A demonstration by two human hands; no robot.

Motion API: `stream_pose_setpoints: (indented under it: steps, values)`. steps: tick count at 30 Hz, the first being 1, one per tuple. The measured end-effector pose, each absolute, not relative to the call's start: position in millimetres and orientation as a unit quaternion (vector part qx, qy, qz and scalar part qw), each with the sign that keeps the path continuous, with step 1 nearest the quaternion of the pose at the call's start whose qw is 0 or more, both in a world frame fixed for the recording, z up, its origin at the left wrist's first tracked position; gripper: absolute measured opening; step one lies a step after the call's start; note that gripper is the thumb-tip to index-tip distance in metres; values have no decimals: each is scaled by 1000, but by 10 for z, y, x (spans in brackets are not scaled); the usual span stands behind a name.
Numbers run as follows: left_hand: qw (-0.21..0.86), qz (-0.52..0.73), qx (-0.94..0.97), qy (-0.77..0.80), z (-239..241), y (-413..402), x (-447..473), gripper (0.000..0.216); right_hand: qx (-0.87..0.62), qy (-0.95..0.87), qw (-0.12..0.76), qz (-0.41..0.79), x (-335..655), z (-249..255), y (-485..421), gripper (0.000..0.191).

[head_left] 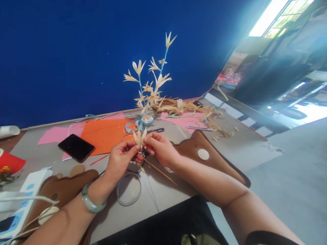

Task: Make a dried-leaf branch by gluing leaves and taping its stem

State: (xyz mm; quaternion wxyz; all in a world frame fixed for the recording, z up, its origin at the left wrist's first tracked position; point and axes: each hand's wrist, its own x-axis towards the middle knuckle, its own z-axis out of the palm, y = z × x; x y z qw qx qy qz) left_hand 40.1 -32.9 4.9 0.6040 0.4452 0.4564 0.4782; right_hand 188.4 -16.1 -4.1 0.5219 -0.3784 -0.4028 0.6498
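Observation:
A small pale flower of dried husk-like petals (139, 137) is held upright between my two hands above the table. My left hand (119, 157) pinches its base between thumb and fingers. From the other side my right hand (161, 146) has its fingertips closed at the flower's right petal and base. A thin brown stick (160, 172) slants down to the right from below the hands; what grips its upper end is hidden. Behind them stands a spray of similar flowers (154, 90) on blue-wrapped stems. Light-blue tape (150, 121) lies at its foot.
A phone (76, 148) rests left of orange paper (106, 134). Dried husks (178, 107) are heaped at the back, near a pen (199, 128). A wire coil (128, 189) lies in front. Brown bear-shaped mats (224, 163), a power strip (34, 183) and a red cup (10, 162) flank the work.

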Motion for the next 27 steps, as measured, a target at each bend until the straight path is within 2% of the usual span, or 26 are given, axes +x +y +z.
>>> stream_pose_setpoints:
  steps: [19, 27]
  values:
    - [611, 479, 436, 456, -8, -318, 407, 30, -353, -369, 509, 693, 1866, -41, -181, 15]
    - [643, 475, 388, 459, 44, -293, 389, 34, -398, -393, 533, 635, 1847, -98, -180, 19]
